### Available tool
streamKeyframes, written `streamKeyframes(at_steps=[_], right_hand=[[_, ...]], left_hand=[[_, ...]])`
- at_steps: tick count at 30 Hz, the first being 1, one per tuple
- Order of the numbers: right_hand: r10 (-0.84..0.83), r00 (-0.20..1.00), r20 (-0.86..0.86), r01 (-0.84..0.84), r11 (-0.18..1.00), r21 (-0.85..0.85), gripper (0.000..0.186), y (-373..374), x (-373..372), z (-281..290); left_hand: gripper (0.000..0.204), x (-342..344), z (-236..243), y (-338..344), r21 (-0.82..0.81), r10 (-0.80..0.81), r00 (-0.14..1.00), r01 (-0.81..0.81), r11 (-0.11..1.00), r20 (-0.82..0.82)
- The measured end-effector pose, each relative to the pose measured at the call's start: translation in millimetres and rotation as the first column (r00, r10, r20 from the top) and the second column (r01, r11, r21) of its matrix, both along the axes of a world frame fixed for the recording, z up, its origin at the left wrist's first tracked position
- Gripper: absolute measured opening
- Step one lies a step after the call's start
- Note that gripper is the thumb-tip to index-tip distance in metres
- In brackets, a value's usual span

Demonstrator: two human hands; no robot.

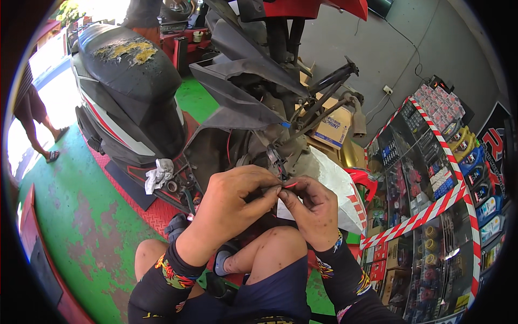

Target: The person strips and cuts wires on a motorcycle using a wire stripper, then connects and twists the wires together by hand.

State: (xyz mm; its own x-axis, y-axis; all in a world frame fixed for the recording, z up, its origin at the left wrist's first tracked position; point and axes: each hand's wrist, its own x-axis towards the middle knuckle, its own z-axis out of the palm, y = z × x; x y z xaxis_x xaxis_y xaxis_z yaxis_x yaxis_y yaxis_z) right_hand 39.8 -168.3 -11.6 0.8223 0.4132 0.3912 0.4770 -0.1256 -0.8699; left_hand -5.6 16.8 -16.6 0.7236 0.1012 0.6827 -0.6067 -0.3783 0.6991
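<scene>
My left hand (243, 200) and my right hand (313, 210) meet at the centre, both pinched closed on a short red wire (289, 184) just below a dark connector with wires (277, 161) on a stripped scooter. The scooter's dark angular body panels (240, 116) and bare metal frame tubes (329, 97) rise above my hands. To the left is its or another scooter's black seat (129, 75) with torn yellow foam, and a crumpled white cloth (156, 175) lies near dark parts below it. A pale sheet (340, 200) sits behind my right hand.
A glass display case with striped edging (410, 227) and a row of bottles (477, 173) line the right. Cardboard boxes (330, 125) stand behind the frame. A person in sandals (35, 119) is at the left on the green floor (65, 232); another stands at the back (140, 16).
</scene>
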Motion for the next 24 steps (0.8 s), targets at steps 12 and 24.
streamKeyframes(at_steps=[12, 24], right_hand=[[0.024, 0.963, 0.267, -0.074, 0.981, 0.178, 0.016, 9, 16, -36], [-0.060, 0.978, 0.199, -0.022, 0.922, 0.388, 0.016, 26, 7, -63]], left_hand=[[0.015, -7, 10, -4, 0.084, 0.074, 0.991, -0.065, 0.994, -0.109], [0.018, -12, -4, -2, 0.248, 0.085, 0.996, -0.084, 0.965, 0.009]])
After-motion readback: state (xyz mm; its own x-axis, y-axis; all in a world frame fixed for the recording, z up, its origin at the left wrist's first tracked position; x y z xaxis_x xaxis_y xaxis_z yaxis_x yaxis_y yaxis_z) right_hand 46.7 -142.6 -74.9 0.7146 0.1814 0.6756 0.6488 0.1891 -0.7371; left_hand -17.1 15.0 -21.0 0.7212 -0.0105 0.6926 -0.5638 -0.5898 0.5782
